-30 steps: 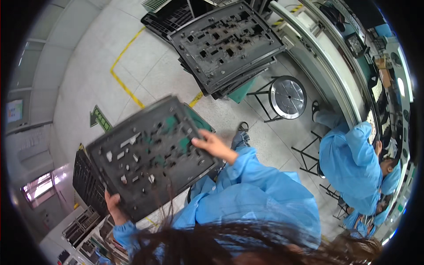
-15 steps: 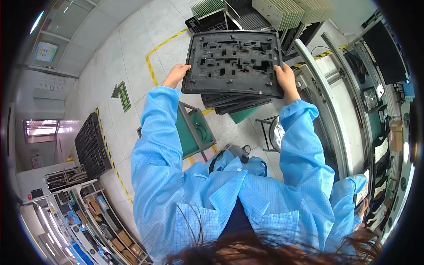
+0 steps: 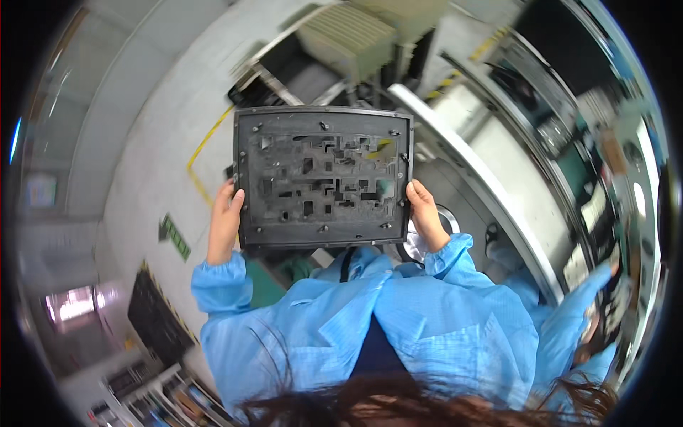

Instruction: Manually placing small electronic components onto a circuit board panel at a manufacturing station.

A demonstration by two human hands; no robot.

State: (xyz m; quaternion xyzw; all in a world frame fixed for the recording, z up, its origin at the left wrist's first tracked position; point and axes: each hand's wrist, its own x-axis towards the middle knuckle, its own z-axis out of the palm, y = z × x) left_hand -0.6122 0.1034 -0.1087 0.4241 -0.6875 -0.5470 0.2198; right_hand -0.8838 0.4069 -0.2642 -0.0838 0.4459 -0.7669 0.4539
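Between my hands I carry a black rectangular pallet (image 3: 267, 231), a flat framed plate with many cut-outs and small posts around its border. My left hand (image 3: 226, 217) is closed on its left edge, thumb on the upper face. On the opposite edge, my right hand (image 3: 424, 208) grips the frame, with the fingers partly hidden beneath. The plate is held close in front of my body and hides much of what lies under it. Through some cut-outs the floor shows, with a bit of yellow tape.
Racks with pale upright boards (image 3: 348, 43) stand ahead. A long conveyor rail (image 3: 477, 185) runs along my right, beside a round stool (image 3: 416, 245). A co-worker's blue sleeve (image 3: 580, 306) is at the lower right. A black pallet-like panel (image 3: 160, 320) leans at the left.
The black pallet has come nearer to my body, and my arms have drawn in. The view has turned, so the racks and rail have shifted leftward. Both hands keep their grip.
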